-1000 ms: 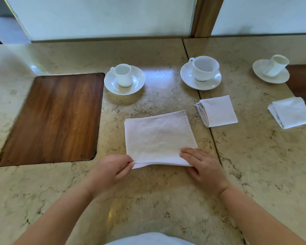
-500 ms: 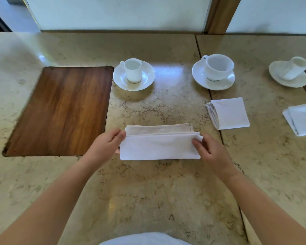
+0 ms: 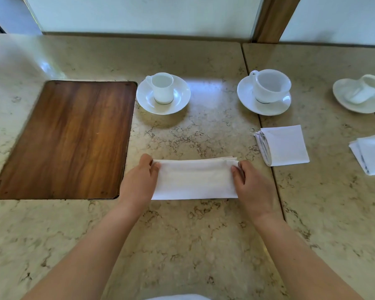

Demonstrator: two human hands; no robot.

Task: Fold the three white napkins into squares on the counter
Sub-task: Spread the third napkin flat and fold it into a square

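Marble table [image 3: 182, 245] up front, napkin [image 3: 195, 180] lying as a long strip; left hand [image 3: 139, 182] and right hand [image 3: 253, 187] pinch its ends, and if either slips, the layers could slide apart, skewing the square

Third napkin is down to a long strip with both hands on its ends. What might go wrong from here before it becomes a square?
1. The far corner of the strip napkin by the right hand shows layers fanning out; the next fold may come out uneven.
2. The left hand and right hand grip only the ends, so the unheld middle may sag or open if lifted.
3. The folded napkin lies close on the right; a sweeping fold might nudge it.
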